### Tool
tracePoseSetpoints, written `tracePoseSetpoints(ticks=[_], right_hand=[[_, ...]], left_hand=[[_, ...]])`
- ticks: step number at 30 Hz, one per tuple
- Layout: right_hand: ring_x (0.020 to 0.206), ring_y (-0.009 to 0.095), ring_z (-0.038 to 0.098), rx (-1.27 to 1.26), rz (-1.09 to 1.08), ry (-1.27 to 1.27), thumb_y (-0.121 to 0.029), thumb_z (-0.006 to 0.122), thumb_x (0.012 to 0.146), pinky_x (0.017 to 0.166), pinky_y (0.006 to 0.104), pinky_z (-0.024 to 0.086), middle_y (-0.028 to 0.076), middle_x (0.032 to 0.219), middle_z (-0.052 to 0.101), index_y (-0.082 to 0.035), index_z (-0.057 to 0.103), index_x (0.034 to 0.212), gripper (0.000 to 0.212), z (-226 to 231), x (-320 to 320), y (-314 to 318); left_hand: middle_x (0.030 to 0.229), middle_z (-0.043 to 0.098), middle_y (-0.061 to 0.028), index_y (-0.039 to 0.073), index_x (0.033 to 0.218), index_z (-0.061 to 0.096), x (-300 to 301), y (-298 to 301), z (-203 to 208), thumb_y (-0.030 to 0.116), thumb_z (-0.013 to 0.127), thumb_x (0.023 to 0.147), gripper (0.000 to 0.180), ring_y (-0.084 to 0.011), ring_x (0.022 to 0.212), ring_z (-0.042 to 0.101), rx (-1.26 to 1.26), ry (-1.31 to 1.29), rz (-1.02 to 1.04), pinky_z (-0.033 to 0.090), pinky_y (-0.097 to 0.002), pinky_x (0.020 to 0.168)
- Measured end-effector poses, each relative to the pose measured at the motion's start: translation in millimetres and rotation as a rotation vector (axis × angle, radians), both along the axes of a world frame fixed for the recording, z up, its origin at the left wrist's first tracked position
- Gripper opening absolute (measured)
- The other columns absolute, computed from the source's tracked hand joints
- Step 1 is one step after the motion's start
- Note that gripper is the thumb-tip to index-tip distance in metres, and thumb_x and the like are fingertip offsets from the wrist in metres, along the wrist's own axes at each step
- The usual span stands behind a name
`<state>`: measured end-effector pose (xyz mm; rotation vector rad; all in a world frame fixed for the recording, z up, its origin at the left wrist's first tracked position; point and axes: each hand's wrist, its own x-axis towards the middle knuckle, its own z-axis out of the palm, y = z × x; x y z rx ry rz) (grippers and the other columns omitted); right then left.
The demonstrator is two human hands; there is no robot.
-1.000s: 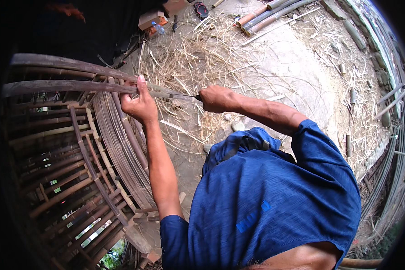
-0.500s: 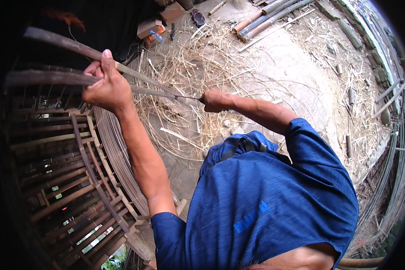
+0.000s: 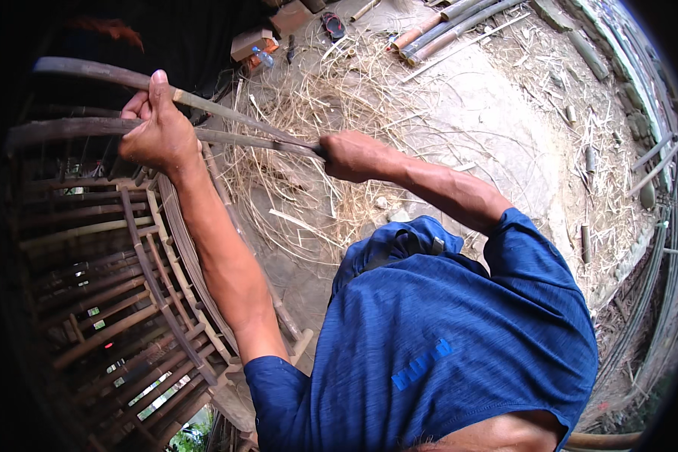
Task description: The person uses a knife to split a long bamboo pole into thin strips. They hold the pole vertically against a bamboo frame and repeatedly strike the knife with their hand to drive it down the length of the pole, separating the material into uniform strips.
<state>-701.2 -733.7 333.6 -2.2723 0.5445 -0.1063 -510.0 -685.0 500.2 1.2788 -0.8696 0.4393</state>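
Two long split bamboo strips, an upper one (image 3: 226, 112) and a lower one (image 3: 237, 138), spread apart toward the left and come together near my right hand. My left hand (image 3: 160, 135) is closed around them, thumb up against the upper strip and the lower one passing through the palm. My right hand (image 3: 358, 156) is a fist at the strips' meeting point. It grips a knife whose handle is hidden in the fingers; only a dark bit of it (image 3: 319, 149) shows beside the strip ends.
Thin bamboo shavings (image 3: 309, 98) litter the floor ahead. Bamboo poles (image 3: 459, 34) lie at the far right. A bamboo slatted frame (image 3: 128, 294) stands left, near my left forearm. A cardboard box (image 3: 253, 44), a plastic bottle (image 3: 263, 56) and a sandal (image 3: 333, 27) sit at the back.
My right fist has moved left, up against the strips' joined ends, and the blade seen between them before is now mostly hidden. My left hand has shifted slightly left and up.
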Motion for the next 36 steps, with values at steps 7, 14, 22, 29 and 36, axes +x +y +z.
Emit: tracePoseSetpoints(ticks=[7, 14, 22, 29, 36], right_hand=[[0.075, 0.04, 0.068, -0.159, -0.093, 0.247, -0.014, 0.062, 0.076, 0.065, 0.0508, 0.051, 0.026, 0.077, 0.066, 0.004, 0.067, 0.079, 0.019, -193, -18, 6], [0.048, 0.019, 0.062, 0.598, -0.163, 0.32, -0.022, 0.067, 0.079, 0.045, 0.0366, 0.052, 0.012, 0.062, 0.064, 0.004, 0.063, 0.073, 0.027, -167, -9, -4], [0.084, 0.04, 0.069, 0.207, -0.184, 0.37, -0.021, 0.061, 0.082, 0.073, 0.0453, 0.055, 0.028, 0.09, 0.069, 0.002, 0.07, 0.095, 0.028, -159, 1, 1], [0.074, 0.026, 0.072, -0.442, 0.078, 0.466, -0.019, 0.058, 0.091, 0.057, 0.0416, 0.057, 0.011, 0.084, 0.072, -0.004, 0.067, 0.097, 0.019, -169, -27, -15], [0.079, 0.04, 0.067, 0.053, 0.262, 0.245, -0.025, 0.068, 0.077, 0.069, 0.0493, 0.052, 0.021, 0.082, 0.068, -0.006, 0.065, 0.099, 0.029, -157, -67, 23]], left_hand=[[0.067, 0.065, -0.0077, -0.006, 0.072, 0.06, -31, 7, 39, 0.017, 0.083, 0.08, 0.033, -0.011, 0.062, 0.058, 0.274, -0.201, 0.09, 0.049, -0.0246, 0.062], [0.08, 0.068, -0.0157, -0.014, 0.083, 0.061, -32, 1, 42, 0.002, 0.08, 0.081, 0.025, -0.0138, 0.072, 0.066, 0.033, -0.061, -0.162, 0.054, -0.0243, 0.067], [0.079, 0.069, -0.0147, -0.014, 0.082, 0.062, -36, -29, 28, 0.005, 0.083, 0.078, 0.028, -0.0134, 0.069, 0.065, 0.127, -0.126, -0.091, 0.054, -0.0236, 0.066], [0.083, 0.069, -0.0079, -0.003, 0.092, 0.068, -49, -48, 26, 0.024, 0.077, 0.085, 0.029, -0.0109, 0.077, 0.062, 0.479, -0.174, -0.141, 0.047, -0.0268, 0.071], [0.071, 0.065, -0.0005, -0.004, 0.08, 0.069, 27, -13, 32, 0.02, 0.081, 0.084, 0.027, -0.0047, 0.065, 0.054, 0.43, -0.216, -0.29, 0.044, -0.0226, 0.061]])
